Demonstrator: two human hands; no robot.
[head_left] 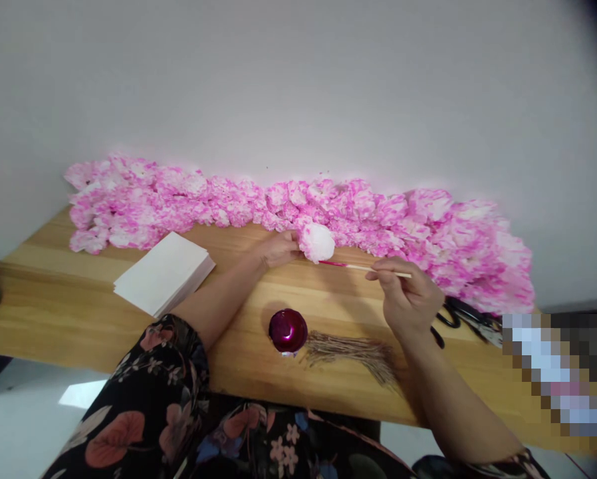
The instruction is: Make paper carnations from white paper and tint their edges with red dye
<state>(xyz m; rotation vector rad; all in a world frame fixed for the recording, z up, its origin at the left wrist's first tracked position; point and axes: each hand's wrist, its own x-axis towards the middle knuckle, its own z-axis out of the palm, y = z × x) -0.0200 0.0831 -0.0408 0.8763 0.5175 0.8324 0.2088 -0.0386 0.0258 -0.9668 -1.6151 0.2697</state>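
Observation:
My left hand [279, 249] is closed on a white paper flower [318, 241] with a faint pink tinge, held just above the wooden table [54, 299]. My right hand [407, 293] pinches a thin paintbrush [363, 267] whose red-stained tip touches the flower's lower right edge. A small cup of dark magenta dye [288, 330] stands on the table in front of me, between my arms.
A long row of pink-dyed paper flowers [298, 206] lies along the wall. A stack of white paper [165, 273] sits at the left. A bundle of brown twine pieces [353, 352] lies right of the cup. Black scissors [465, 316] rest beyond my right hand.

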